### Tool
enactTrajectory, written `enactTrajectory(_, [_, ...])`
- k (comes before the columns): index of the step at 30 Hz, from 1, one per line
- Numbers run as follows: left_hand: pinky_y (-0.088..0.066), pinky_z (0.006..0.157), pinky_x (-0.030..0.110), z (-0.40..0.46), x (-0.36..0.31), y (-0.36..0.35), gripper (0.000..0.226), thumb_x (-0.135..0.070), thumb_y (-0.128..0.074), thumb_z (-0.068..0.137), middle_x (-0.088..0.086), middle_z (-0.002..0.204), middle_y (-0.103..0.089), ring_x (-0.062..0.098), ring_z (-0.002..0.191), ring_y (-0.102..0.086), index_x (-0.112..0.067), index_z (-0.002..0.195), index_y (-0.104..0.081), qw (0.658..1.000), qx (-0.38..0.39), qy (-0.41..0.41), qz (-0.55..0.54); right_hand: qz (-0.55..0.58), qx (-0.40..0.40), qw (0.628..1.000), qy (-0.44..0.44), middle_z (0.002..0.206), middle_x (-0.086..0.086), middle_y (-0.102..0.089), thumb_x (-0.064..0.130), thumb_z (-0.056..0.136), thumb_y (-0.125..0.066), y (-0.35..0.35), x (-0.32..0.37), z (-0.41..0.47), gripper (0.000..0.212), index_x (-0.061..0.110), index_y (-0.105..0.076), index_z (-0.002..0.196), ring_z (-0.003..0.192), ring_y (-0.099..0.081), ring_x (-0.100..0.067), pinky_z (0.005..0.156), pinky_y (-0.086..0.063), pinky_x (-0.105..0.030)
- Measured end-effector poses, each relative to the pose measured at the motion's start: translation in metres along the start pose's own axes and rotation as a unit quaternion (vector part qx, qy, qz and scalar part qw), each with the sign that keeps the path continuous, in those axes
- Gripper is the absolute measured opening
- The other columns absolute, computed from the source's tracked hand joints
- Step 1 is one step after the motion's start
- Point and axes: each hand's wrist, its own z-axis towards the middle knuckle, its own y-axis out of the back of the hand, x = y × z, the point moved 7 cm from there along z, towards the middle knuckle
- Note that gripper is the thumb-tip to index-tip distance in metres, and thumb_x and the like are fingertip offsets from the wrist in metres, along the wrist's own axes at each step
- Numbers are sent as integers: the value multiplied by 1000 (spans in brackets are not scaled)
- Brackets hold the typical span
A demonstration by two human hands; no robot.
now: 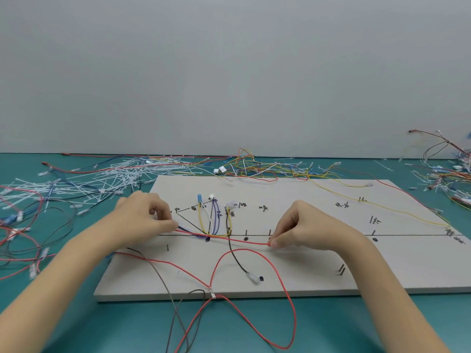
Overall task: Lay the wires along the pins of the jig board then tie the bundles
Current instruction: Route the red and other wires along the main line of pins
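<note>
Bench (254, 327) with a teal surface carries all items and meets a plain grey wall along its far edge. Flat pale grey rectangular jig board (293, 271) lies at the middle of the bench, its near edge close to the bench's near edge, with short dark pins, hand-written black labels and a long black line drawn across it.

Loose heap of white plastic cable ties (102, 177) covers the far left part of the bench, mixed with stray red, black and blue wires. Tangle of multicoloured wires (267, 166) lies along the far edge of the board; a further tangle sits at the far right corner of the bench.

Long thin red wire (244, 241) runs taut just along the drawn line, between both hands, and its slack forms a large loop that spills over the board's near edge onto the bench. Left hand (147, 217), near the board's left edge, is clenched, pinching the red wire together with blue and white strands. Right hand (300, 228), at mid-board, grips the red wire between thumb and forefinger tips.

Upright loops of yellow, white and purple wires (207, 217) stand between the hands, rising from the line toward pins nearer the far edge. Thin black wire (235, 258) with a clear terminal trails toward the near edge.
</note>
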Motion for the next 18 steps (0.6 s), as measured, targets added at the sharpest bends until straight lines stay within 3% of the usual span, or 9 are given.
enactTrajectory(5, [-43,84,34,-5,-25,-23,17,-38,-70,81,-10,82,-61,10,88,-53,-30,66,-69,998,31,-51,34,-27,-11,999,-13,65,13,-71,19,78,-76,1,-6,1,8,24,-80,74,56,-58,4,53,-40,-11])
enactTrajectory(9, [-39,71,11,-8,-40,-36,15,-35,-73,80,-12,79,-60,1,85,-51,-28,67,-68,994,39,-104,21,-42,12,999,-14,56,11,-63,27,80,-76,2,-9,-1,4,24,-78,78,54,-49,-4,55,-38,-19])
enactTrajectory(13, [-43,75,23,-8,-48,-43,17,-37,-70,84,-12,79,-58,3,84,-50,-28,70,-68,991,20,-130,24,-57,18,997,-43,56,11,-63,31,77,-79,6,-15,-4,17,15,-72,77,52,-52,-2,54,-41,-14])
enactTrajectory(18, [-38,70,20,-7,-53,-47,20,-35,-72,84,-9,76,-57,3,79,-46,-22,70,-67,990,-7,-137,18,-71,-4,995,-76,66,5,-64,50,72,-79,15,-19,-11,37,15,-69,80,58,-53,-9,60,-41,-22])
